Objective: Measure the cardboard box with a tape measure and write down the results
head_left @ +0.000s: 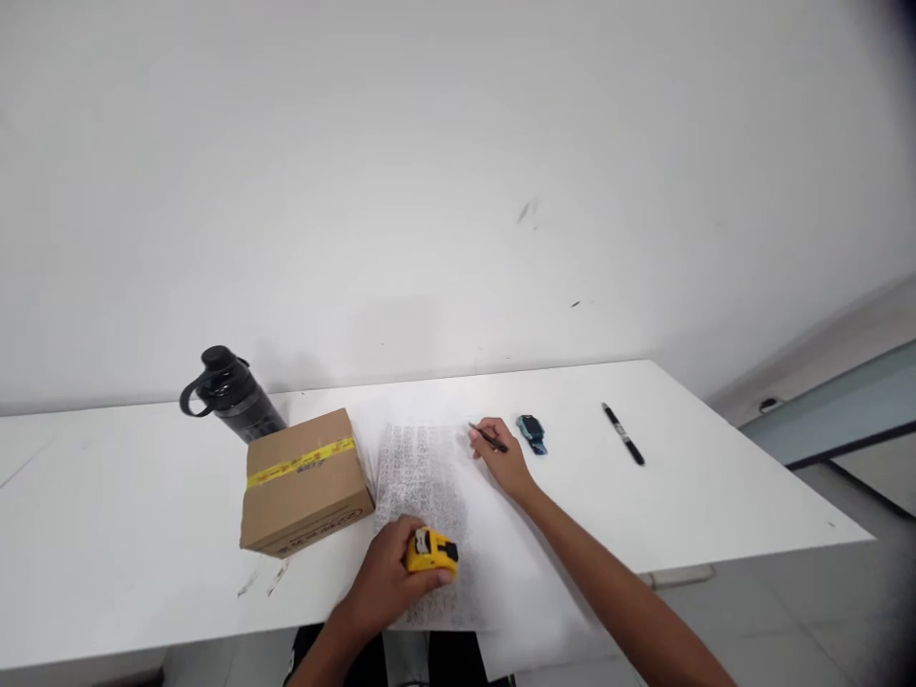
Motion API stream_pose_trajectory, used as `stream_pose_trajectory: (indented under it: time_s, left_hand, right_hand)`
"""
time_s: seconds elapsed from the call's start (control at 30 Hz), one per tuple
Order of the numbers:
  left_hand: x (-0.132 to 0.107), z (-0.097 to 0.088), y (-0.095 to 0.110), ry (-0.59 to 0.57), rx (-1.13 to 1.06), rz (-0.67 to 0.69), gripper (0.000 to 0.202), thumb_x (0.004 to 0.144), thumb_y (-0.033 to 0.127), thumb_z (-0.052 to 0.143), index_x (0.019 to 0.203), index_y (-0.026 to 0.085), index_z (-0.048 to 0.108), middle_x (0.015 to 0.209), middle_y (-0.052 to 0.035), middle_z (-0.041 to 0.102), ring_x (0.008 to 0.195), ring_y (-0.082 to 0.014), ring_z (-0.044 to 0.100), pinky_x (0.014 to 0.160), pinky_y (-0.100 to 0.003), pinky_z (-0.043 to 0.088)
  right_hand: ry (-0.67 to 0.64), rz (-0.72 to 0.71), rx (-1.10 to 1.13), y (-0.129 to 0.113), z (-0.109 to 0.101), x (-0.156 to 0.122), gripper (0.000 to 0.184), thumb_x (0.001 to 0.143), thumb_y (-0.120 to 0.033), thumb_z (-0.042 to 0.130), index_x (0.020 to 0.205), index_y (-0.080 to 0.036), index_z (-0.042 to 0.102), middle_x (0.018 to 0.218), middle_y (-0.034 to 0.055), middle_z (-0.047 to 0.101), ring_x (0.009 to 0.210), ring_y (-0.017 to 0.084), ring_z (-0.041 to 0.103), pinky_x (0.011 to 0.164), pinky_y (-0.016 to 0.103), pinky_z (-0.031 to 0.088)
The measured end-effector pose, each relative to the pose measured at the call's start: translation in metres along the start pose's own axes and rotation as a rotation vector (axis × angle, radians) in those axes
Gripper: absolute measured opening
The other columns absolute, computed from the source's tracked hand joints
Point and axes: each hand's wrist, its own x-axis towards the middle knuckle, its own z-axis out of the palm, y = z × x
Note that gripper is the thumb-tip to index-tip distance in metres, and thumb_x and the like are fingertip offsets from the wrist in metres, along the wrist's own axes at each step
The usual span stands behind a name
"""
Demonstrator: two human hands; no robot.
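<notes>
A sheet of clear bubble wrap (429, 477) lies on the white table (107, 534), its near end hanging over the front edge. My left hand (386, 577) grips a yellow tape measure (431, 551) resting on the near part of the sheet. Farther back, my right hand (501, 460) pinches a dark pen (489, 438) at the sheet's far right corner, tip pointing left.
A brown cardboard box (304, 482) with a yellow tape strip sits left of the sheet. Behind it stands a black water bottle (233, 393). A small blue object (531, 432) and a black marker (623, 434) lie to the right. A white wall rises behind.
</notes>
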Motion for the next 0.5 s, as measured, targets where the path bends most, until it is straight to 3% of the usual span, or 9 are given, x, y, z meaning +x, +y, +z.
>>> stream_pose_trajectory:
  time_s: [0.1,0.23,0.3,0.43,0.5]
  left_hand:
    - [0.044,0.009,0.019,-0.163,-0.054,0.049,0.042,0.065,0.042,0.074,0.095,0.022,0.054,0.084,0.0009,0.062,0.075,-0.0163,0.058,0.062,-0.024,0.043]
    - [0.080,0.025,0.018,-0.140,-0.013,0.130,0.036,0.068,0.040,0.072,0.091,0.021,0.053,0.082,0.0017,0.060,0.074,-0.0147,0.055,0.063,-0.024,0.041]
    - [0.085,0.028,0.009,-0.131,-0.054,0.156,0.035,0.070,0.040,0.071,0.092,0.021,0.051,0.082,0.0020,0.059,0.074,-0.0139,0.054,0.063,-0.024,0.041]
    - [0.080,0.032,-0.003,-0.139,-0.113,0.180,0.043,0.067,0.046,0.074,0.092,0.021,0.049,0.082,0.0026,0.057,0.073,-0.0126,0.053,0.062,-0.023,0.040]
    - [0.075,0.034,-0.004,-0.112,-0.100,0.191,0.047,0.064,0.048,0.075,0.091,0.021,0.048,0.081,0.0029,0.057,0.071,-0.0122,0.052,0.061,-0.023,0.040]
  right_hand:
    - [0.081,0.210,0.195,0.002,0.004,-0.021,0.039,0.087,-0.060,0.046,0.087,-0.022,0.054,0.059,-0.0027,0.057,0.052,0.015,0.053,0.052,0.026,0.042]
    - [0.019,0.184,0.293,0.002,0.012,-0.029,0.046,0.090,-0.058,0.039,0.115,-0.022,0.052,0.088,0.0035,0.068,0.058,0.015,0.058,0.062,0.029,0.049]
    - [-0.016,0.115,0.258,0.001,0.012,-0.028,0.045,0.089,-0.056,0.042,0.117,-0.022,0.053,0.098,0.0054,0.069,0.064,0.015,0.061,0.067,0.029,0.050]
    - [-0.106,0.040,0.131,0.000,0.010,-0.026,0.039,0.087,-0.055,0.044,0.098,-0.023,0.064,0.077,0.0025,0.069,0.070,0.019,0.062,0.069,0.031,0.050]
    - [-0.113,0.060,0.184,0.001,0.010,-0.027,0.043,0.089,-0.056,0.041,0.107,-0.023,0.063,0.082,0.0029,0.071,0.065,0.018,0.061,0.066,0.031,0.050]
